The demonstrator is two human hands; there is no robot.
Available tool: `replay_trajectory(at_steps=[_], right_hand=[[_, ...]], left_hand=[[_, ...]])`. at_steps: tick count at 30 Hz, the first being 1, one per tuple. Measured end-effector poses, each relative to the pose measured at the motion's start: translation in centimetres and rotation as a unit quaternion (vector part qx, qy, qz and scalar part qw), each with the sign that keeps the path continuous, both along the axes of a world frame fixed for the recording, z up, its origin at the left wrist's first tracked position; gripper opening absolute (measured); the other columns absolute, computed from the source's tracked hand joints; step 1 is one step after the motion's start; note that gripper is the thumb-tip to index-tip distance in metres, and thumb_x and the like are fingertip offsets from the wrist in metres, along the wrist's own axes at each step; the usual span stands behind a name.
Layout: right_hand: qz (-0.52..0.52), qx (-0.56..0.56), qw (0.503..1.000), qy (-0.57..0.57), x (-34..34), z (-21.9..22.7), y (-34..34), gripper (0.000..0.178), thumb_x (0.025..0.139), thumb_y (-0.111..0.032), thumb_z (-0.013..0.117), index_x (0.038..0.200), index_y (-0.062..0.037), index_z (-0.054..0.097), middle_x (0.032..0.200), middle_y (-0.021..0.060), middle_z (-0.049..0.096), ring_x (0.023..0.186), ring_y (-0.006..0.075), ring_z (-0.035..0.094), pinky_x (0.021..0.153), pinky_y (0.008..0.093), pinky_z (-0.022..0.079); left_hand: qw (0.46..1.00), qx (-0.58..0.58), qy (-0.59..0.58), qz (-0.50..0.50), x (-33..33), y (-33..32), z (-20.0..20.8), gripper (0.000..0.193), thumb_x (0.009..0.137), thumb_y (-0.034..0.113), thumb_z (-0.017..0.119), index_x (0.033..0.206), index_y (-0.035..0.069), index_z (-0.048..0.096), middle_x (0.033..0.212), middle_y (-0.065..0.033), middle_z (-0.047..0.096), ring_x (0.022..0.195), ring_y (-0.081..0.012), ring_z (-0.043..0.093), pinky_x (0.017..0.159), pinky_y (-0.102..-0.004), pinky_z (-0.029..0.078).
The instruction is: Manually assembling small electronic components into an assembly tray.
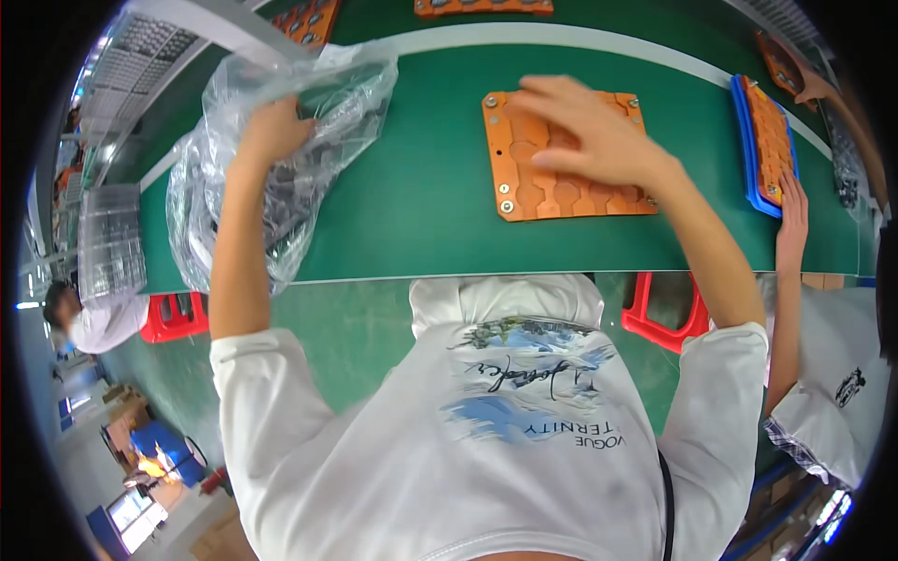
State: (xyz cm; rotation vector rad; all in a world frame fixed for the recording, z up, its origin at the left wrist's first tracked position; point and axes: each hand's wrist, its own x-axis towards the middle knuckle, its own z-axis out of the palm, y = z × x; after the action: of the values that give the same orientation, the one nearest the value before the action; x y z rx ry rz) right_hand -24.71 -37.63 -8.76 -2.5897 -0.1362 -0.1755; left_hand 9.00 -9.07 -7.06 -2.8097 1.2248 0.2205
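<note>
- Hands work on a green table [421, 196]; the person's own forearms rise from the lower edge, out of white sleeves.
- Left hand [273, 131], at ten o'clock in the view, is sunk into a clear plastic bag [234, 187]. Its fingers are curled down among the crumpled film, but whether they pinch anything inside cannot be told, since the film hides the tips.
- The clear plastic bag lies on the table's left part, its lower end hanging over the near edge; dark small parts show dimly through it.
- Right hand [585, 131], at about one o'clock, lies flat on an orange jig plate [533, 192], fingers spread and pressed on its upper half, gripping nothing. It is slightly blurred.
- The orange jig plate sits at the table's middle, with shaped slots along its near side and metal screws at the corners.
- A co-worker's hand [793, 210] at three o'clock touches a second orange plate on a blue tray [756, 168].
- More orange plates [484, 7] lie at twelve o'clock beyond a white stripe.
- Red stools [664, 327] stand under the table's near edge.
</note>
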Motion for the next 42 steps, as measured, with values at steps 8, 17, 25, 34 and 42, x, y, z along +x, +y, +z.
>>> replay_trajectory(at_steps=[8, 17, 25, 34, 42], right_hand=[[-0.148, -0.080, 0.986, -0.002, -5.3, -2.2, -2.2, 0.065, 0.087, -0.034, 0.069, 0.144, -0.0097, 0.048, 0.146, 0.0141, 0.044, 0.137, 0.0345, 0.038, 0.116, 0.0432, 0.031], [-0.211, -0.077, 0.974, -0.027, -6.3, -2.3, -0.7, 0.055, 0.087, -0.026, 0.069, 0.137, -0.0072, 0.055, 0.149, 0.0117, 0.047, 0.142, 0.0334, 0.036, 0.116, 0.0432, 0.031], [0.038, 0.100, 0.969, -0.221, 7.3, 6.1, 8.0, 0.024, 0.088, -0.010, 0.061, 0.111, -0.0025, 0.066, 0.122, 0.0134, 0.064, 0.111, 0.0320, 0.062, 0.094, 0.0368, 0.050], [-0.002, -0.130, 0.991, 0.022, 16.7, -0.2, 13.6, 0.052, 0.079, -0.034, 0.074, 0.121, -0.0062, 0.061, 0.123, 0.0177, 0.055, 0.115, 0.0433, 0.054, 0.092, 0.0483, 0.053], [0.073, 0.139, 0.987, -0.019, 18.6, -0.7, 10.5, 0.045, 0.079, -0.014, 0.071, 0.123, -0.0064, 0.063, 0.094, 0.0173, 0.065, 0.084, 0.0321, 0.064, 0.074, 0.0415, 0.053]], left_hand=[[0.992, 0.113, 0.051, -0.015, -1.8, -0.9, 2.5, 0.061, 0.087, 0.043, 0.065, 0.120, -0.008, 0.058, 0.111, -0.0341, 0.064, 0.105, -0.0453, 0.063, 0.091, -0.0490, 0.049], [0.997, 0.012, 0.073, -0.030, -9.0, 0.1, 1.5, 0.071, 0.088, 0.052, 0.064, 0.139, 0.006, 0.048, 0.125, -0.0352, 0.057, 0.113, -0.0502, 0.058, 0.091, -0.0534, 0.049], [0.986, -0.144, -0.076, -0.033, -11.9, -3.2, -3.2, 0.059, 0.085, 0.040, 0.067, 0.133, 0.011, 0.053, 0.120, -0.0230, 0.051, 0.105, -0.0449, 0.056, 0.084, -0.0547, 0.051], [0.979, -0.201, 0.035, -0.001, -9.3, 1.1, -1.0, 0.028, 0.079, 0.021, 0.067, 0.102, 0.005, 0.066, 0.109, -0.0206, 0.061, 0.092, -0.0429, 0.064, 0.081, -0.0485, 0.053], [0.896, -0.392, 0.172, 0.119, -7.2, 1.4, -0.2, 0.020, 0.082, 0.015, 0.064, 0.096, 0.001, 0.062, 0.087, -0.0142, 0.063, 0.074, -0.0313, 0.063, 0.067, -0.0401, 0.052]])
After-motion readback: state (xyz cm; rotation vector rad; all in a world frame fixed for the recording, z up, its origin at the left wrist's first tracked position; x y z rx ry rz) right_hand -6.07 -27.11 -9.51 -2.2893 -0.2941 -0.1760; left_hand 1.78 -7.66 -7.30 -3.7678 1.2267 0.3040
